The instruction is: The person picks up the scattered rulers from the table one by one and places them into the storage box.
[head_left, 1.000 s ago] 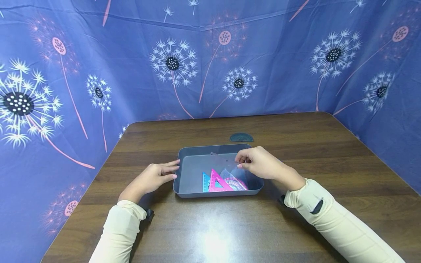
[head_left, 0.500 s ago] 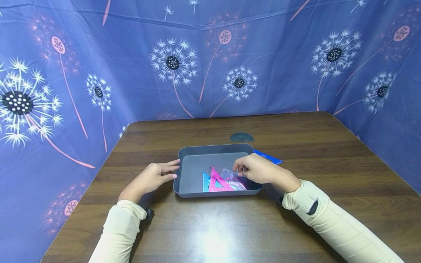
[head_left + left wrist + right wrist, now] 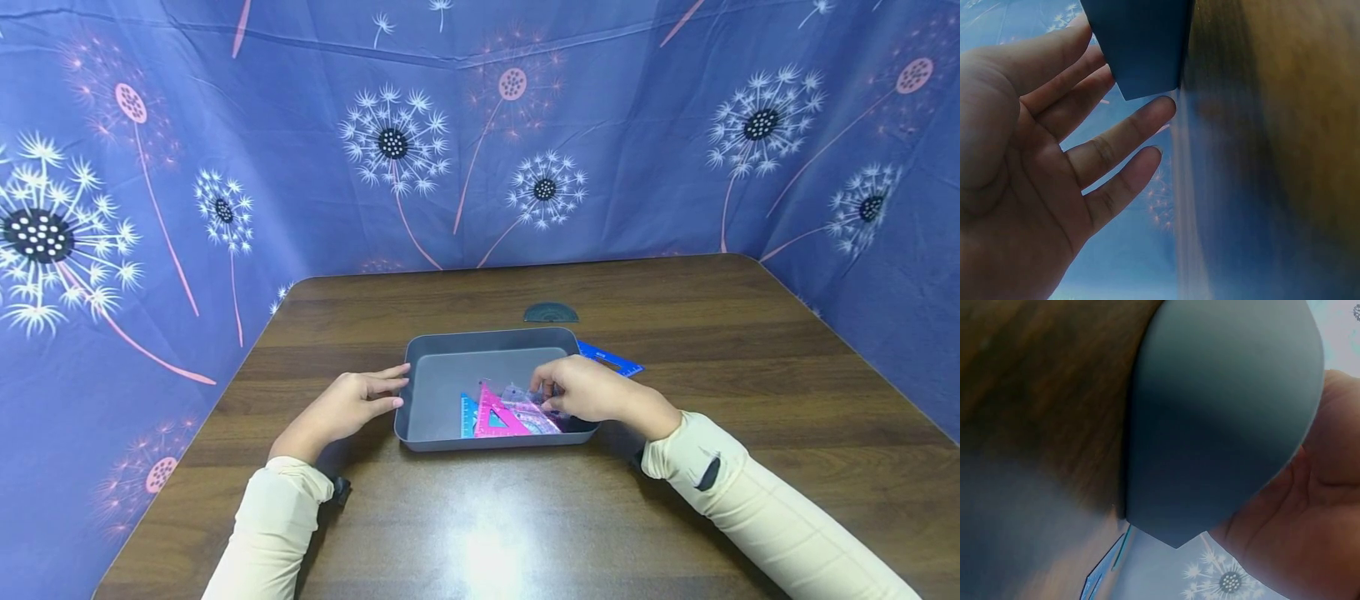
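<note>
A grey rectangular tray (image 3: 442, 371) rests on the table. Against its left wall lie the fingertips of my left hand (image 3: 348, 408), fingers straight and spread; the left wrist view shows the same hand (image 3: 1041, 144) at the tray's corner (image 3: 1144, 50). My right hand (image 3: 588, 387) reaches over the right rim, fingers curled, pinching a clear plastic set square (image 3: 517, 393) low over the pile. Beneath it are a pink set square (image 3: 486, 421), a light blue set square (image 3: 468, 415) and a pink patterned piece. In the right wrist view the tray wall (image 3: 1222, 425) hides those fingertips.
Behind the tray, a dark green protractor (image 3: 551, 313) lies on the wooden table (image 3: 360, 317). A blue set square (image 3: 611, 358) lies just beyond the tray's right rear corner, partly behind it. A blue dandelion-print cloth (image 3: 465, 208) hangs around the table.
My right hand has lowered the clear set square from above the tray's middle onto the pile and shifted slightly toward me, uncovering the blue set square behind. My left hand stays put.
</note>
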`<action>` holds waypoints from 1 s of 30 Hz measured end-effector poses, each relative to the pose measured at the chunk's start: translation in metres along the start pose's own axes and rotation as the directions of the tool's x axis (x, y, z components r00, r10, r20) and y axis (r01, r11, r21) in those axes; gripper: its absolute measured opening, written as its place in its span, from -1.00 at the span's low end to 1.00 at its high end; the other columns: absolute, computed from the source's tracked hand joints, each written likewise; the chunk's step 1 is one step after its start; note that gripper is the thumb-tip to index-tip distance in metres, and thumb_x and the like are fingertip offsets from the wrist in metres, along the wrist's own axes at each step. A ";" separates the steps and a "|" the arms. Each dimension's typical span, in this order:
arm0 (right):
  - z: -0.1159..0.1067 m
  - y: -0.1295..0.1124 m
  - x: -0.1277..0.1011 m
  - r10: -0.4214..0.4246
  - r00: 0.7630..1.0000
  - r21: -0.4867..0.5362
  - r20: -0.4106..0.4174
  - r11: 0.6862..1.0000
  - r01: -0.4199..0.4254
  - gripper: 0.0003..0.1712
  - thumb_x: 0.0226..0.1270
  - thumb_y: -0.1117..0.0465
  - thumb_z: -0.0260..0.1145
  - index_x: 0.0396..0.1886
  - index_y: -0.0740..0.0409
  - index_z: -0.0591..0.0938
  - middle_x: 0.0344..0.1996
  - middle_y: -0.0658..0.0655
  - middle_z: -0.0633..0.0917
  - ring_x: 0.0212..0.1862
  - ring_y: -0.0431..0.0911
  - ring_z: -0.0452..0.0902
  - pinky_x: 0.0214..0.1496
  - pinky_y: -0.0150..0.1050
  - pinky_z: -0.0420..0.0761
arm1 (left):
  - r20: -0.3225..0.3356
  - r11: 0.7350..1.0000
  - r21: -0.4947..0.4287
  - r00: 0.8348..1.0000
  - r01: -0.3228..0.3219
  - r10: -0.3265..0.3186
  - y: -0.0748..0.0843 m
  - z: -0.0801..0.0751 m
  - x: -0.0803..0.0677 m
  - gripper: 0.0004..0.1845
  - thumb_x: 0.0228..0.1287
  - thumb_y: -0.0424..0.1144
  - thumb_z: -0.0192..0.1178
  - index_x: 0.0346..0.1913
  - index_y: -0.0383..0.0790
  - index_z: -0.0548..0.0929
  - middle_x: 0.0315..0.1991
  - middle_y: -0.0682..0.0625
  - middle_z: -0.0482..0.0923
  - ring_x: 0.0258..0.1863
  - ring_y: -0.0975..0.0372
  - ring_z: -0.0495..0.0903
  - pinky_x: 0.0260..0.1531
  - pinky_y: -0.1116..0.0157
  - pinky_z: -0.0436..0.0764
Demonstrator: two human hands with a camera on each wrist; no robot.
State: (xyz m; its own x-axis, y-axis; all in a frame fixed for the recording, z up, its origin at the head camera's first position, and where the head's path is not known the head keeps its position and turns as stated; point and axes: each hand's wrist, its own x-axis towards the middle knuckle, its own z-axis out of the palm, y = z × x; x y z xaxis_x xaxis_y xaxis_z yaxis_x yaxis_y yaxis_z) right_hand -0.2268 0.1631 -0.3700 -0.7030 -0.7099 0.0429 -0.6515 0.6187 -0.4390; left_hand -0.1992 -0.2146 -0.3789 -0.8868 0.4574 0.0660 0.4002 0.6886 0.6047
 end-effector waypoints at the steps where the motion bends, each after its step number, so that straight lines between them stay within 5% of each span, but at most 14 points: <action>1: 0.001 0.000 0.000 0.006 1.000 -0.016 0.006 1.000 -0.006 -0.83 0.29 0.32 0.41 -0.13 0.11 0.70 -0.42 -0.11 0.65 -0.39 -0.28 0.50 -0.31 -0.32 0.54 | 0.000 1.000 0.000 1.000 -0.001 0.001 0.000 0.000 0.000 -0.57 0.41 -0.24 0.23 0.27 -0.34 0.57 0.41 -0.01 0.38 0.40 0.00 0.32 0.29 -0.05 0.39; 13: 0.003 -0.001 0.000 0.023 0.999 -0.144 0.042 0.989 -0.017 -0.71 0.29 0.15 0.44 -0.02 0.08 0.70 -0.29 -0.05 0.61 -0.19 -0.13 0.56 -0.10 -0.15 0.58 | -0.005 1.000 0.018 1.000 0.001 -0.001 -0.001 0.001 0.001 -0.57 0.41 -0.24 0.23 0.27 -0.32 0.58 0.41 0.01 0.38 0.40 0.01 0.33 0.30 -0.05 0.38; 30: 0.003 -0.001 -0.001 0.013 0.999 -0.128 0.046 0.992 -0.007 -0.71 0.32 0.15 0.42 0.03 0.02 0.73 -0.31 -0.06 0.60 -0.21 -0.12 0.55 -0.14 -0.18 0.55 | -0.004 1.000 0.014 1.000 -0.003 0.003 0.000 0.001 0.000 -0.57 0.41 -0.24 0.23 0.26 -0.34 0.58 0.41 0.00 0.38 0.39 0.01 0.34 0.29 -0.04 0.39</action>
State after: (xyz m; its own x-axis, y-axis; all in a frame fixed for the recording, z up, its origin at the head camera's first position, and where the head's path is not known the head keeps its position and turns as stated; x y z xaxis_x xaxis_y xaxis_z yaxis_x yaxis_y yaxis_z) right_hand -0.2246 0.1624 -0.3728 -0.6972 -0.7169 -0.0044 -0.6780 0.6614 -0.3208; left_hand -0.1987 -0.2138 -0.3795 -0.8865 0.4571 0.0715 0.4062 0.6950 0.5933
